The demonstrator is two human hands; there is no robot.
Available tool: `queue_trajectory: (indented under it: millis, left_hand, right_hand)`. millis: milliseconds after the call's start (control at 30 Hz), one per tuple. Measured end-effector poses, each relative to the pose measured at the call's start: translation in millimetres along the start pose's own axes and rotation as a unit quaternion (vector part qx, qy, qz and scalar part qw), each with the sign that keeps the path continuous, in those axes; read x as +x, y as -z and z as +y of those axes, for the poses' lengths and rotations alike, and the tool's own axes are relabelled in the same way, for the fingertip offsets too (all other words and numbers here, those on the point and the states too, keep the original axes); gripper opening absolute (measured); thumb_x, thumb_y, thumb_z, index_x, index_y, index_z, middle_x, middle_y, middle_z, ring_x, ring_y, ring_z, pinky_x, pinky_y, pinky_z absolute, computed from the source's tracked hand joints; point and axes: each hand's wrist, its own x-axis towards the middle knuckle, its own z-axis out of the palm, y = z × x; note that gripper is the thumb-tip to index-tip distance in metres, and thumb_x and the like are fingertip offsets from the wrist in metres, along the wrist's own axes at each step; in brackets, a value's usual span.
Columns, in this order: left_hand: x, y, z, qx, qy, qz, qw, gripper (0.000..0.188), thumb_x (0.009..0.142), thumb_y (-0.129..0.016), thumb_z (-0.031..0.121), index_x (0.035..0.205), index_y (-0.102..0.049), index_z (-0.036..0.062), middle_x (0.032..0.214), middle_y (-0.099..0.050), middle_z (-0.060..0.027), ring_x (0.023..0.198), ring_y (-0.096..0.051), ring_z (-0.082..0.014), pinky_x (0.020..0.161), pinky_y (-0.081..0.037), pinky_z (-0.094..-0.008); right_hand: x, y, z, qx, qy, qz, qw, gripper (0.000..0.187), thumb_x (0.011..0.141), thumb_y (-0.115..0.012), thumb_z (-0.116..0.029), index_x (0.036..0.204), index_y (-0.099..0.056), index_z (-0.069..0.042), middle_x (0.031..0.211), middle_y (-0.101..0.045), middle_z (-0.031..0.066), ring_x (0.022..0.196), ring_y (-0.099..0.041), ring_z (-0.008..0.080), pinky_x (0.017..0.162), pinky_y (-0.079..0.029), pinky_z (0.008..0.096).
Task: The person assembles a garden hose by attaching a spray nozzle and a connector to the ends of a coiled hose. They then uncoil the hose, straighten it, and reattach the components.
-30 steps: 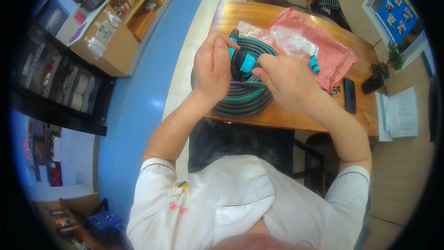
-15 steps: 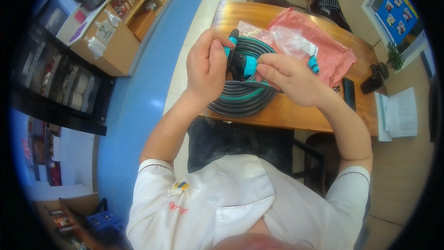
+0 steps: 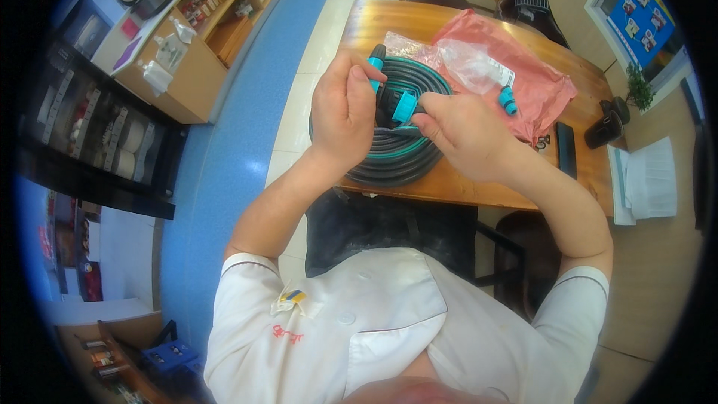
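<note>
A coiled garden hose (image 3: pixel 396 168), black with green stripes, lies at the near left of the wooden table. Above the coil, my left hand (image 3: pixel 344 101) is closed round a black and teal hose nozzle (image 3: pixel 376 63), mostly hidden by the fingers. My right hand (image 3: pixel 467 131) is closed on the hose's end, just right of a teal collar (image 3: pixel 404 107) that sits against the nozzle's black body. Whether collar and nozzle are fastened together I cannot tell. A loose teal hose connector (image 3: pixel 508 101) lies to the right, on pink plastic.
The wooden table (image 3: pixel 479 191) bears a crumpled pink plastic bag (image 3: pixel 542 101), a clear bag (image 3: pixel 467 63) and a dark flat object (image 3: pixel 566 151). A black chair (image 3: pixel 389 236) stands between me and the table. Tissues (image 3: pixel 649 183) and a black holder (image 3: pixel 604 133) are at the right.
My right hand has shifted slightly right and down, its grip now closed beside the teal collar rather than on it. The left hand has moved a little right, still holding the nozzle.
</note>
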Motion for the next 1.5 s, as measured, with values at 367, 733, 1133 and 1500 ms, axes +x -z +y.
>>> queue_trajectory:
  millis: [367, 733, 1133, 1500]
  left_hand:
    - [-3.1, -7.2, -6.9, 0.004, 0.003, -0.001, 1.000, 0.035, 0.116, -0.040, 0.025, 0.096, -0.061, 0.0041, 0.083, -0.057, -0.0007, 0.072, -0.050, -0.0071, 0.063, -0.040, -0.0254]
    - [-0.5, -5.5, -10.9, -0.075, 0.072, 0.014, 0.995, 0.030, 0.117, -0.041, 0.028, 0.104, -0.059, 0.0072, 0.086, -0.055, 0.0026, 0.070, -0.048, -0.0028, 0.059, -0.040, -0.0200]
    - [-4.2, -0.8, -2.9, -0.024, -0.003, 0.005, 1.000, 0.029, 0.117, -0.043, 0.028, 0.106, -0.058, 0.0061, 0.088, -0.056, 0.0017, 0.071, -0.048, -0.0035, 0.061, -0.040, -0.0210]
    - [-4.8, 0.8, 2.0, 0.007, -0.049, 0.003, 0.999, 0.026, 0.117, -0.043, 0.023, 0.107, -0.059, 0.0051, 0.087, -0.055, 0.0016, 0.072, -0.047, -0.0043, 0.064, -0.039, -0.0223]
  right_hand:
    - [-0.2, 0.7, 1.3, -0.057, 0.038, 0.004, 0.998, 0.023, 0.105, -0.064, -0.021, 0.091, -0.056, -0.003, 0.077, -0.064, 0.0207, 0.073, -0.064, 0.0446, 0.066, -0.050, 0.0527]
    - [10.3, -9.2, -4.5, -0.021, 0.048, 0.159, 0.986, 0.042, 0.090, -0.082, -0.019, 0.124, -0.060, -0.006, 0.098, -0.069, 0.0160, 0.088, -0.069, 0.0383, 0.073, -0.054, 0.0451]
    - [17.6, -13.2, -4.2, -0.088, 0.099, 0.179, 0.975, 0.037, 0.092, -0.079, -0.024, 0.117, -0.061, -0.004, 0.096, -0.068, 0.0136, 0.086, -0.068, 0.0377, 0.071, -0.055, 0.0449]
    - [14.4, -13.8, -4.8, -0.049, 0.111, 0.181, 0.976, 0.044, 0.088, -0.083, -0.023, 0.121, -0.061, -0.003, 0.103, -0.068, 0.0151, 0.089, -0.069, 0.0385, 0.075, -0.055, 0.0442]
